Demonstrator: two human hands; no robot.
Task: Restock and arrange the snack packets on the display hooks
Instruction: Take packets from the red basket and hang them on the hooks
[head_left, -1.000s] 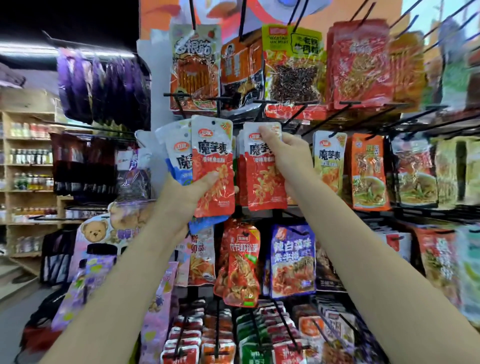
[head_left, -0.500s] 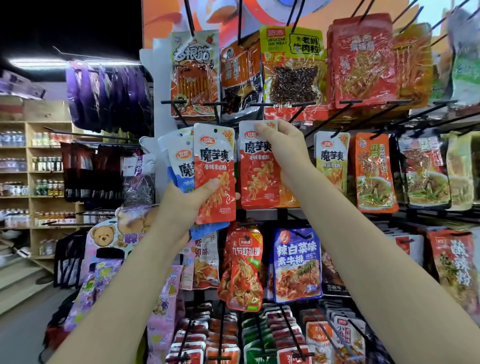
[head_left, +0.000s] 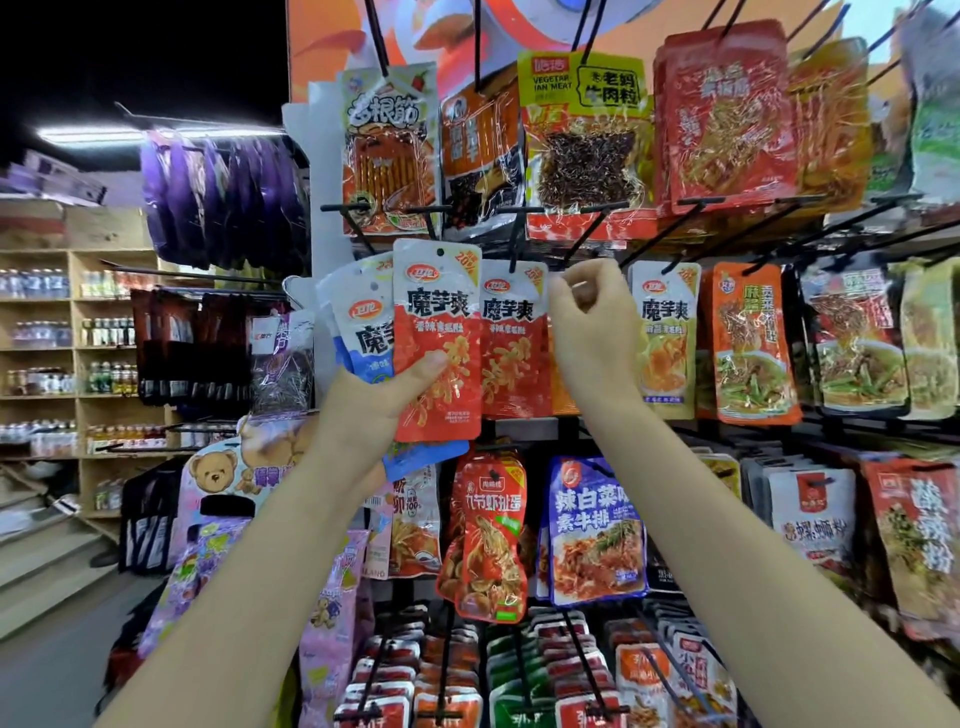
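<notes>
My left hand (head_left: 384, 395) grips a small fan of snack packets at their lower part: a red packet (head_left: 439, 338) in front, with blue-and-white packets (head_left: 358, 332) behind it. Just right of these, another red packet (head_left: 514, 343) of the same kind hangs on a black display hook (head_left: 514, 244). My right hand (head_left: 592, 322) is beside that packet's upper right corner, its fingers curled with nothing visible in them. A yellow packet (head_left: 667, 338) of the same brand hangs right of my right hand.
The hook rack holds rows of packets above (head_left: 582, 145), below (head_left: 493, 535) and to the right (head_left: 753, 343), with bare black hook tips sticking out. Purple packets (head_left: 223, 197) and a teddy-bear display (head_left: 218, 467) stand left. A wooden shelf of bottles (head_left: 78, 338) lines the far left aisle.
My right hand has let go of the red packet, which now hangs on the hook, and has shifted slightly right. My left hand still holds its packets.
</notes>
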